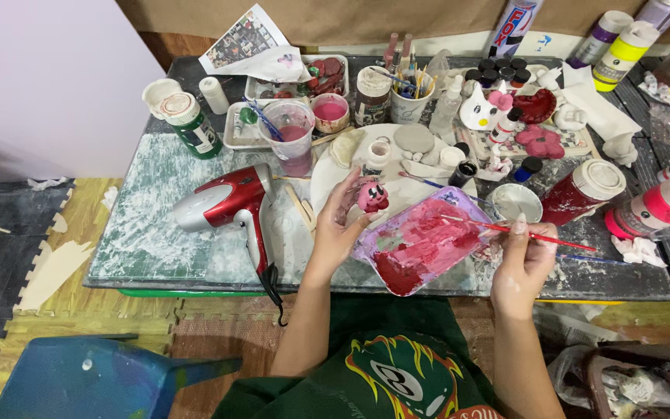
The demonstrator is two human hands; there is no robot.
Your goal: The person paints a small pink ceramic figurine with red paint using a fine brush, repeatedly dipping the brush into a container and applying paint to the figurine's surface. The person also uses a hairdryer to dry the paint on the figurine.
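Observation:
My left hand (337,226) holds a small pink clay figure (373,197) with dark eyes, raised above a white round plate (327,180). My right hand (523,256) grips a thin red-handled paintbrush (540,235), whose tip reaches left over a clear plastic palette tray (420,242) smeared with red and pink paint. The tray lies between my two hands near the table's front edge.
A red and silver hair dryer (226,204) lies at left on the paint-stained mat (141,225). A cup of pink water (291,133), paint jars (583,190), bottles (195,124), a brush cup (412,99) and painted clay pieces (540,141) crowd the back and right. A blue stool (79,380) stands lower left.

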